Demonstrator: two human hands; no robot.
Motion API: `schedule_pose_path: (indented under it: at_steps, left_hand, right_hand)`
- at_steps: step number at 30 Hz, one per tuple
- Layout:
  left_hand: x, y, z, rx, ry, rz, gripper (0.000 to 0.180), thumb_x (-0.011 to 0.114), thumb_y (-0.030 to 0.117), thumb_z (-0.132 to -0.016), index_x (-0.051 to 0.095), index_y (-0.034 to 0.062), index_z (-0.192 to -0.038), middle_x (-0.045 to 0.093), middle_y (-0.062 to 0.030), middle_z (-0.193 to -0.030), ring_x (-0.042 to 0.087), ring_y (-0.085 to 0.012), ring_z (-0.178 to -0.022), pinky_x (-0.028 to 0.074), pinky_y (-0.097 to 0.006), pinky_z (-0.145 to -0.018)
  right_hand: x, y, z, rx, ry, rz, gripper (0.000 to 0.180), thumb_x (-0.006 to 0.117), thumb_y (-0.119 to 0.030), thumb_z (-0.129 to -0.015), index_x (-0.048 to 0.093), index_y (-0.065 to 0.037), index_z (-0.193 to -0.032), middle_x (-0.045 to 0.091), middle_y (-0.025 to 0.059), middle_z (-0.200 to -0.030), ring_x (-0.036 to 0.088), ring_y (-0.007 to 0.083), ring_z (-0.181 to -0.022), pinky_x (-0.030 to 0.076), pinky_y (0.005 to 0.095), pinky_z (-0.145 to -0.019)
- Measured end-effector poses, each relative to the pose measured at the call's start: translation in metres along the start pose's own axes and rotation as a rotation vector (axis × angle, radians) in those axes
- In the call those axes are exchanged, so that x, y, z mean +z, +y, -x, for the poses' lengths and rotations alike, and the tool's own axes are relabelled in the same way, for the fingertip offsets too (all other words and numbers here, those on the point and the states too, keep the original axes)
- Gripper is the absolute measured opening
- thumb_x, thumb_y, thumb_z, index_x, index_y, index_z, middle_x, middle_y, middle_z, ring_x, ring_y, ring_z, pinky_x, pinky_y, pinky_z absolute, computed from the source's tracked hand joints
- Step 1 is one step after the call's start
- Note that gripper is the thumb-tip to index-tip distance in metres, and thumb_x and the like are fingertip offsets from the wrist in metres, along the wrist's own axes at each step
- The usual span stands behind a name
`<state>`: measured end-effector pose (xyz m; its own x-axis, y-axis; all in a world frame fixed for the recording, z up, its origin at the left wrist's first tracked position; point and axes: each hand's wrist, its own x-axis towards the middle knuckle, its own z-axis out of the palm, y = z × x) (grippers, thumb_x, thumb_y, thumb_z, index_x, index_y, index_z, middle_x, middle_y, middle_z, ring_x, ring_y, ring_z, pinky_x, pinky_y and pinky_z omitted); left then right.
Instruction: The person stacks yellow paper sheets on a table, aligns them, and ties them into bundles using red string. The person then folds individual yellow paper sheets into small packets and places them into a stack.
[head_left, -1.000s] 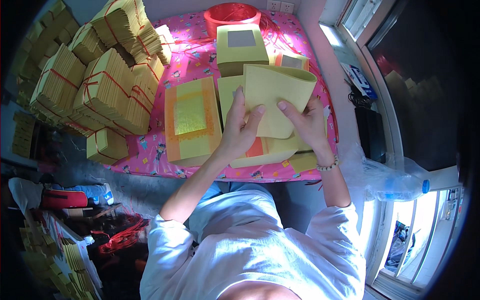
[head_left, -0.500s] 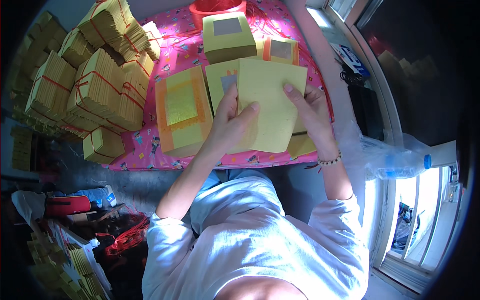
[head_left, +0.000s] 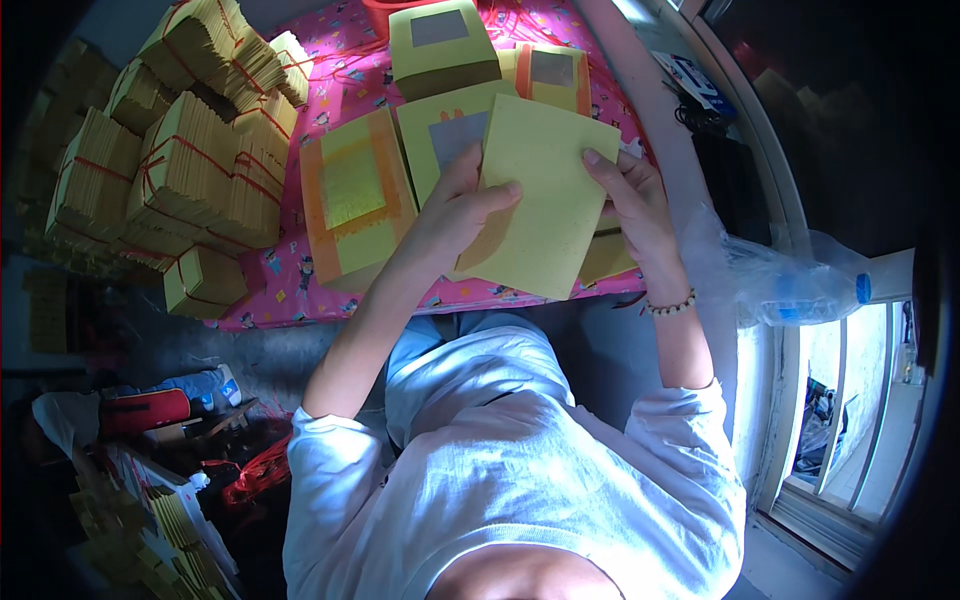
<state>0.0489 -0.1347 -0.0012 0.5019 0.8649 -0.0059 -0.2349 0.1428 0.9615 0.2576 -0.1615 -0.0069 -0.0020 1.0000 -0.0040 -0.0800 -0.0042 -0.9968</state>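
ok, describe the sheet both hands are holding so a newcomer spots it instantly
Start at the pink patterned table with paper stacks. Just above its near edge, the left hand and right hand hold up one plain yellow sheet. Unlike the stacks beneath, it is lifted, tilted, and has no orange border or grey square.

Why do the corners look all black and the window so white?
Head view: a fisheye lens rounds the picture, so its rim goes dark and edges bend; the window is blown out by daylight; both hands' yellow sheet stays evenly lit and sharp.
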Motion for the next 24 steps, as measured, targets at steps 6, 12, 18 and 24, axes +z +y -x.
schedule_pose_path:
  at_steps: [6,12,18,24]
  left_hand:
    - [-0.004,-0.003,-0.011,-0.071,0.004,0.032,0.051,0.057,0.003,-0.084,0.041,0.0002,-0.132,0.055,-0.0118,-0.123,0.056,-0.0193,-0.113,0.042,-0.033,-0.097]
    - [-0.005,-0.014,-0.022,-0.098,0.011,0.018,0.045,0.057,0.005,-0.083,0.046,-0.0005,-0.126,0.058,-0.0125,-0.115,0.057,-0.0206,-0.106,0.044,-0.033,-0.092]
    - [0.001,-0.016,-0.019,0.033,0.063,-0.08,0.041,0.055,0.005,-0.085,0.045,-0.0005,-0.124,0.057,-0.012,-0.114,0.055,-0.0178,-0.106,0.042,-0.032,-0.093]
    - [0.002,-0.016,-0.015,0.197,0.044,-0.089,0.037,0.053,0.003,-0.087,0.043,0.0,-0.122,0.056,-0.011,-0.113,0.051,-0.0151,-0.108,0.039,-0.031,-0.094]
  right_hand:
    - [0.001,0.002,0.017,0.088,-0.111,0.081,0.034,0.063,-0.03,-0.09,0.063,0.0,-0.105,0.069,0.0059,-0.084,0.067,0.0091,-0.071,0.055,0.0205,-0.059]
    - [-0.003,0.017,0.019,0.041,-0.065,0.069,0.031,0.064,-0.026,-0.09,0.064,0.002,-0.103,0.069,0.0081,-0.082,0.066,0.0104,-0.067,0.054,0.0215,-0.057]
    - [0.0,0.022,0.033,0.082,-0.129,-0.014,0.03,0.065,-0.022,-0.089,0.063,0.004,-0.104,0.069,0.0077,-0.085,0.065,0.0093,-0.067,0.054,0.0212,-0.058]
    - [0.001,0.025,0.05,0.161,-0.195,0.009,0.029,0.063,-0.019,-0.091,0.062,0.002,-0.111,0.069,0.0069,-0.089,0.066,0.0092,-0.073,0.055,0.0211,-0.06]
